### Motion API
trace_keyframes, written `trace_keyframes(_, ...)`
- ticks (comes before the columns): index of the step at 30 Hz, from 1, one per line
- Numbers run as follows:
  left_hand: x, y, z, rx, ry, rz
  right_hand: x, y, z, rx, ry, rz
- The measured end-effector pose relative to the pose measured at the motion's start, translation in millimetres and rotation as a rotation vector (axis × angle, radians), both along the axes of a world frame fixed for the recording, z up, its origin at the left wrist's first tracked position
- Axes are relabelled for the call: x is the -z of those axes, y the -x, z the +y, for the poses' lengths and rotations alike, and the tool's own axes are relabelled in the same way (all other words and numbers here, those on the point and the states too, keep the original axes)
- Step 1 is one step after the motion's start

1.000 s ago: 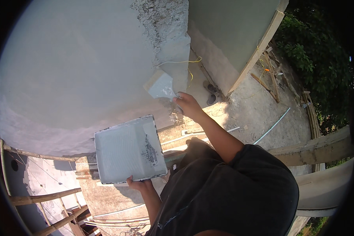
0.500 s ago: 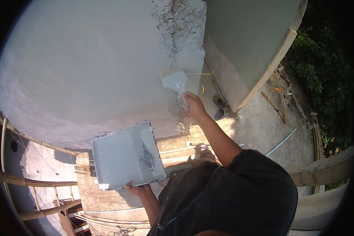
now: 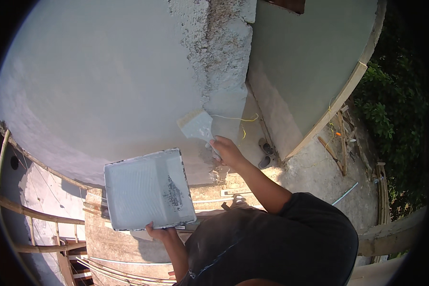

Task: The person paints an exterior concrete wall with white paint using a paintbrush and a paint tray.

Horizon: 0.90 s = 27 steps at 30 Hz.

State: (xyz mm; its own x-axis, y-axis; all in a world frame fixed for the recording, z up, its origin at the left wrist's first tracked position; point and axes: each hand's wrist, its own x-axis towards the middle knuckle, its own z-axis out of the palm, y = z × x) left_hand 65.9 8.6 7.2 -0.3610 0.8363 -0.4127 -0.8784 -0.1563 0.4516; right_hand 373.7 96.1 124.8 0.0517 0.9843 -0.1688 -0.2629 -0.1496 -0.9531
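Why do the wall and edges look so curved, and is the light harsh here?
Head view: the fisheye lens bends the wall and timber edge toward a dark round rim; strong sun lights the ground, while the wall lies in even shade; the right hand with its trowel and the left hand holding the flat board look sharp.
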Motion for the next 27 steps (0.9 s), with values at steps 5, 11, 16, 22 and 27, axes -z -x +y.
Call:
trace_keyframes(5, -12.1, -21.3, 0.9, -0.061, -0.012, 0.019, 0.4, -9.2, -1.1, -0.154, -0.033, -0.029)
trace_keyframes(11, -18.6, -24.7, 2.2, -0.098, -0.018, 0.011, -15.9, 1.9, -2.7, -0.387, -0.113, -0.281)
trace_keyframes(16, -33.4, -26.2, 2.4, -0.098, -0.005, 0.0, -21.5, 9.3, -5.5, -0.451, -0.117, -0.366)
trace_keyframes(22, -21.5, -3.4, -4.1, -0.042, -0.029, 0.012, -7.2, 30.5, -21.8, -0.477, -0.139, -0.434)
trace_keyframes(27, -38.4, 11.6, -21.3, 0.099, -0.111, -0.016, -0.4, 53.9, -43.3, -0.471, -0.097, -0.41)
